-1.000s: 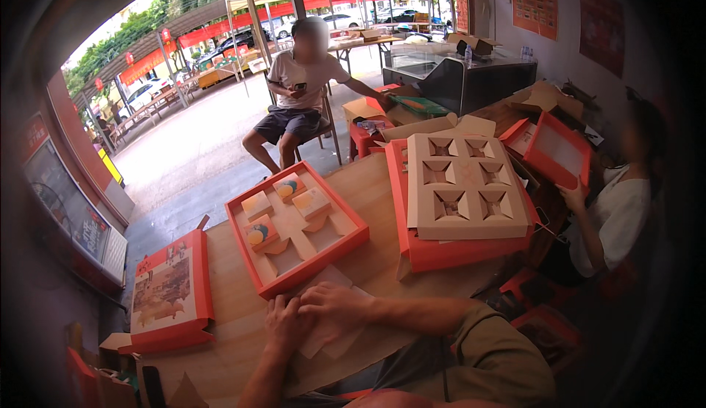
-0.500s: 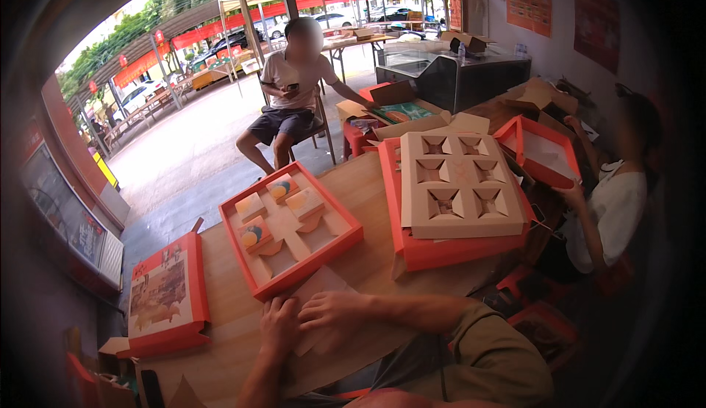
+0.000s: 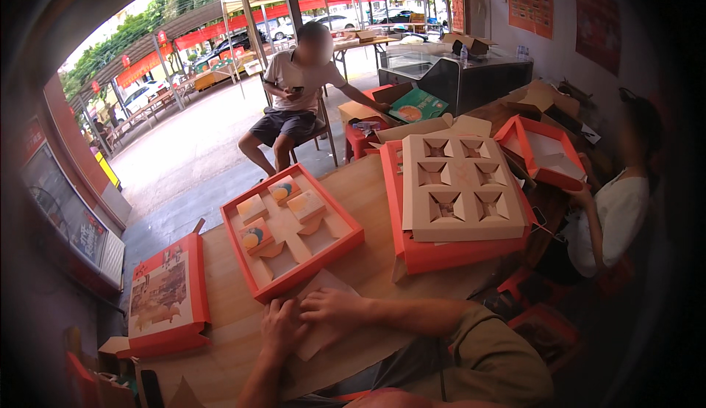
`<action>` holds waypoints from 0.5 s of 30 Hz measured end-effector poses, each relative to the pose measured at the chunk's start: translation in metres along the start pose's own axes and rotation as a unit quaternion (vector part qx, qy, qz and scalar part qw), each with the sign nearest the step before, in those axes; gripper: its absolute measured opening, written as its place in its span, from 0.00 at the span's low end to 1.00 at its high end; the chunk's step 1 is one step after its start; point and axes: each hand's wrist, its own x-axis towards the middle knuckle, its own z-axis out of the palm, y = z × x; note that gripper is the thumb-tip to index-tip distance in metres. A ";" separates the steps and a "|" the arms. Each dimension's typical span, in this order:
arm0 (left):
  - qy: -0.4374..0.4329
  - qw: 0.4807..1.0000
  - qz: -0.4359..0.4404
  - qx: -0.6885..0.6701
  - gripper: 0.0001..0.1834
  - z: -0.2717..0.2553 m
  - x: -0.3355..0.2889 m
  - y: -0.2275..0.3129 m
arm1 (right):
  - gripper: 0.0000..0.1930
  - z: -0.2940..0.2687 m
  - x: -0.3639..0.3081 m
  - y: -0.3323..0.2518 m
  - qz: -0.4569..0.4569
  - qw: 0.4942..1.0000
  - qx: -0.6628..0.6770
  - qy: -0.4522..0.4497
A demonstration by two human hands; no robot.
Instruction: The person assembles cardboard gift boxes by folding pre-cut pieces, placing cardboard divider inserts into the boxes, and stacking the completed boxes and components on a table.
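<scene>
A thin pale-brown card sheet [image 3: 327,281] lies on the wooden table in front of me, partly hidden under my hands. My left hand [image 3: 282,325] has its fingers curled at the sheet's left edge. Close against it, my right hand [image 3: 331,308] bends its fingers over the sheet, the fingertips near those of the left. Just beyond them stands an open red box [image 3: 312,270] with a cardboard insert. Several small printed boxes, including an orange one [image 3: 255,237], sit in its compartments; others there hold none.
A red lidded box [image 3: 165,290] with a picture lies at left. At right, a cardboard insert [image 3: 460,224] with several square openings rests on a red box [image 3: 463,256]. A seated person [image 3: 298,77] touches a green package [image 3: 418,106]; a co-worker [image 3: 614,209] holds a red box [image 3: 540,150].
My hands stay at the card sheet with only slight finger movement. Across the table, the seated person has tilted the green package up. The co-worker's hands have shifted on the red box.
</scene>
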 end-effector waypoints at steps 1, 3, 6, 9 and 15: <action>0.001 1.000 -0.001 0.003 0.30 0.000 0.000 0.000 | 0.40 0.000 0.000 0.001 -0.003 1.000 0.009 0.005; -0.006 1.000 -0.006 0.000 0.32 0.002 -0.001 -0.002 | 0.41 -0.001 -0.001 0.001 -0.001 1.000 0.024 0.007; 0.007 1.000 -0.019 -0.005 0.34 0.001 -0.001 0.003 | 0.43 -0.004 -0.002 0.000 0.007 1.000 0.030 0.003; 0.011 0.999 -0.030 0.009 0.35 0.001 0.000 0.004 | 0.44 -0.003 -0.002 0.000 0.005 1.000 0.010 0.005; 0.030 0.998 -0.047 0.008 0.34 0.002 -0.001 0.003 | 0.44 -0.002 0.000 0.000 0.007 1.000 -0.006 -0.012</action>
